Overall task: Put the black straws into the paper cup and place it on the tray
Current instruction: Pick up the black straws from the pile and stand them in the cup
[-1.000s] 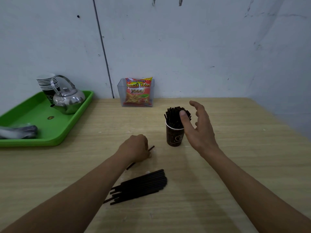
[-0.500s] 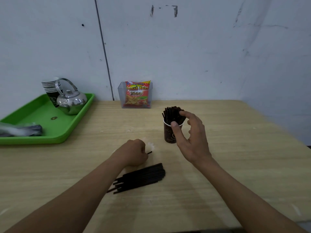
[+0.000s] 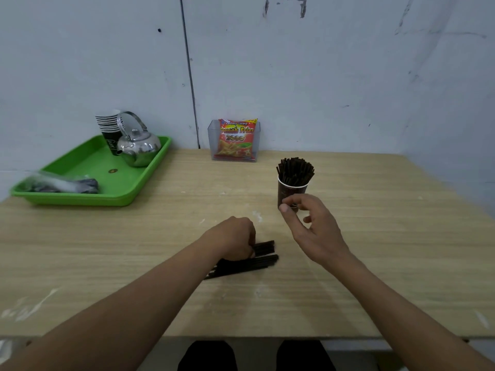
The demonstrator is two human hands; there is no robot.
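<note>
Straws (image 3: 265, 247) sit curled in left grip (image 3: 235, 242); right grip (image 3: 308, 226), loose and empty, fronts cup (image 3: 290, 190).

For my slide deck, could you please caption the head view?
Left hand grips loose black straws on the table; right hand hovers by the straw-filled paper cup.

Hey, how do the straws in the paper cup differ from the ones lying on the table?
The straws in the cup stand upright, fanned out above the rim of the paper cup; the straws on the table lie flat in a loose heap. No hand touches the straws in the cup, while the left hand grips some of the straws on the table. Both are thin and black.
</note>
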